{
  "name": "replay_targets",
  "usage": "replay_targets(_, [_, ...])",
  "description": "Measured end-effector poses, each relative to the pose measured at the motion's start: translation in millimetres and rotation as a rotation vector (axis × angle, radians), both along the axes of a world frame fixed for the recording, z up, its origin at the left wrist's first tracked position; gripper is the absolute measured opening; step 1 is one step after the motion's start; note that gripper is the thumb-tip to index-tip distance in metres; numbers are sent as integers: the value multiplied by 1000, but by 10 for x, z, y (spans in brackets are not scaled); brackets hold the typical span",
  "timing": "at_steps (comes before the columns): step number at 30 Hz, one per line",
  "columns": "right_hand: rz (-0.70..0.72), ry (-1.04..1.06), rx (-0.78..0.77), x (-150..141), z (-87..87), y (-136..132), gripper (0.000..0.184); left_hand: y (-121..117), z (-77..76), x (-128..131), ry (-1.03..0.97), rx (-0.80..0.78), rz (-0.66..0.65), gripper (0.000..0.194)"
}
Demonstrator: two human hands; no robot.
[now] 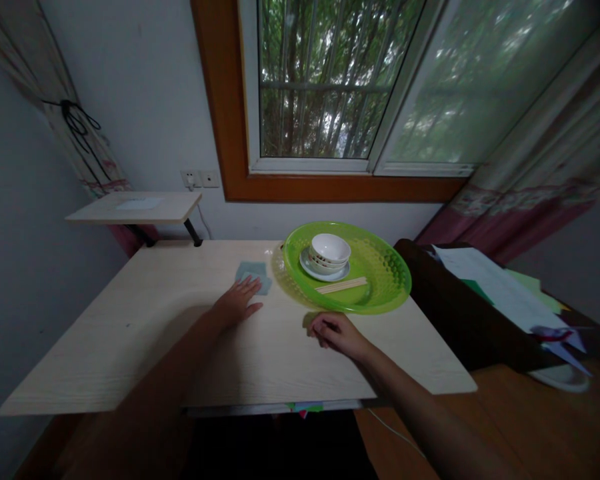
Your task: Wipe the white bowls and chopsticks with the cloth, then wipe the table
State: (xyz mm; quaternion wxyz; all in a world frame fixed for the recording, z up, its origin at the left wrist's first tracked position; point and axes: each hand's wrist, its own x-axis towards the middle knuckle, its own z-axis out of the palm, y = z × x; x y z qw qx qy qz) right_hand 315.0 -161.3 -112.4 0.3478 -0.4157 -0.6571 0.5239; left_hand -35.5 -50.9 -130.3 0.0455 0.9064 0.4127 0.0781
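Observation:
My left hand [237, 302] lies flat with its fingers stretched out, the fingertips on a small pale blue-green cloth [261, 283]. That cloth is spread on the light wood table. My right hand [337, 333] rests on the table just in front of a green plastic basket [385, 301], its fingers loosely curled and nothing visible in them. Inside the basket a stack of white bowls [331, 249] sits on a white plate [306, 266]. Beside the plate lies a bundle of light chopsticks [343, 285].
A small raised shelf [167, 207] on black legs stands at the table's back left. Behind the table [105, 340] are a wall socket [191, 179] and a window. To the right, papers [500, 287] lie on a dark surface. A white cable hangs below the front edge.

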Motion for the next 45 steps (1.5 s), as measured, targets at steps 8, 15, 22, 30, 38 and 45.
replay_targets(8, [7,58,-9,-17,50,-17,44,20,79,884,-46,54,-114,65])
replay_targets(15, [21,-7,105,-54,98,-49,48,446,40,920,-29,52,44,62])
replay_targets(22, [25,-169,383,-54,149,-9,33,516,-78,67,-36,95,195,60])
replay_targets(30, [155,-280,582,-198,221,21,31,-100,-24,-445,-14,62,203,62])
replay_targets(38, [122,-254,574,-264,221,55,31,-663,95,132,-46,23,-102,60])
replay_targets(45, [-6,-281,566,-254,137,62,29,-144,69,795,-68,87,-100,59])
